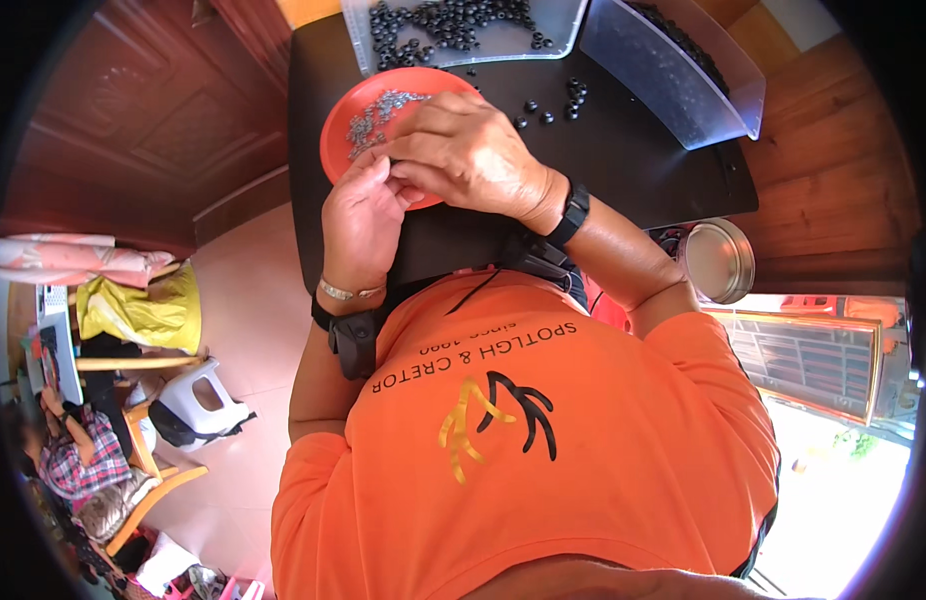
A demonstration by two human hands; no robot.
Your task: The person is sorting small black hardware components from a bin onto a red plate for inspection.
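My left hand (365, 218) and my right hand (471, 150) meet over the near edge of a red plate (337, 122). Their fingers are pinched together at the tips, and whatever lies between them is too small and covered to make out. Small silvery metal pieces (379, 112) are heaped on the plate, partly hidden by my right hand. Beyond the plate, a clear plastic bin (483, 50) holds many round black beads (443, 22). Several loose black beads (548, 117) lie on the dark table to the right of my right hand.
A second translucent bin (673, 80) with dark contents stands at the table's (623, 170) far right. Beside the table's right edge is a round metal tin (718, 262). A white plastic stool (198, 400) and a seated person in a plaid shirt (83, 455) are off to the left.
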